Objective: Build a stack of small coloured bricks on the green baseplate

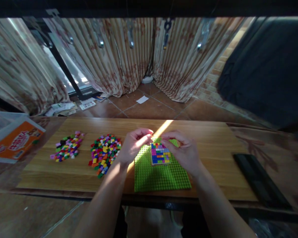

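A green studded baseplate (161,180) lies on the wooden board in front of me. On its upper middle sits a square block of small multicoloured bricks (160,154). My left hand (137,145) is closed in a pinch above the plate's far left corner; whatever its fingertips hold is too small to make out. My right hand (182,150) curls over the far right part of the plate, thumb close to the block's far right corner. Its fingertips are drawn together, and anything between them is hidden.
Two piles of loose bricks, a larger brick pile (105,152) and a smaller brick pile (68,147), lie left on the wooden board (211,142). A plastic box with an orange label (17,138) stands far left. A long black object (260,180) lies at the right edge.
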`<state>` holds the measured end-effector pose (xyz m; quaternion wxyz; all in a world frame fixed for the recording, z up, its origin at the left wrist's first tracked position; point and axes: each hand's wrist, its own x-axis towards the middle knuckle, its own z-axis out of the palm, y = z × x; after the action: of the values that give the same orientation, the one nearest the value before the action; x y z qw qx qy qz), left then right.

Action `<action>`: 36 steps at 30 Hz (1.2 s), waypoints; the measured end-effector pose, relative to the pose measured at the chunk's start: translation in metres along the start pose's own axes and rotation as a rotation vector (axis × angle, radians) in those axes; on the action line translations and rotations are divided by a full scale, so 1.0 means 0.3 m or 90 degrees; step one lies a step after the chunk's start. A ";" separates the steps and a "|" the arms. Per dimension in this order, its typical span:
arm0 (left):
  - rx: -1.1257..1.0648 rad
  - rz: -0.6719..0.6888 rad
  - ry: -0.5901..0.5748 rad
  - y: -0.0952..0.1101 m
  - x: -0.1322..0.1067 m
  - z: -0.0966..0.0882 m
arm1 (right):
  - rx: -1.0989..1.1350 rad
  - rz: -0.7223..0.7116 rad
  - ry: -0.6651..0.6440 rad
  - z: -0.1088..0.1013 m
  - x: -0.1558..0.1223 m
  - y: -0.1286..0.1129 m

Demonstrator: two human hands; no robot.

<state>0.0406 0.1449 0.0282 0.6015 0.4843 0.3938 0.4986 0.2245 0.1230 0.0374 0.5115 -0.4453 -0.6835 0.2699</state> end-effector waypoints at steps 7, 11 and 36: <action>0.028 0.009 -0.065 0.002 -0.010 0.015 | -0.040 -0.050 -0.018 0.019 -0.004 -0.031; 0.032 0.026 -0.087 -0.004 -0.009 0.021 | -0.062 -0.056 -0.033 0.025 -0.009 -0.037; 0.172 0.010 0.013 -0.038 0.012 0.016 | -0.169 0.019 -0.173 -0.097 0.002 0.037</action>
<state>0.0484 0.1473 0.0180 0.5229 0.5590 0.4594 0.4507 0.2554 0.1261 0.0383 0.3472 -0.4782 -0.7695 0.2423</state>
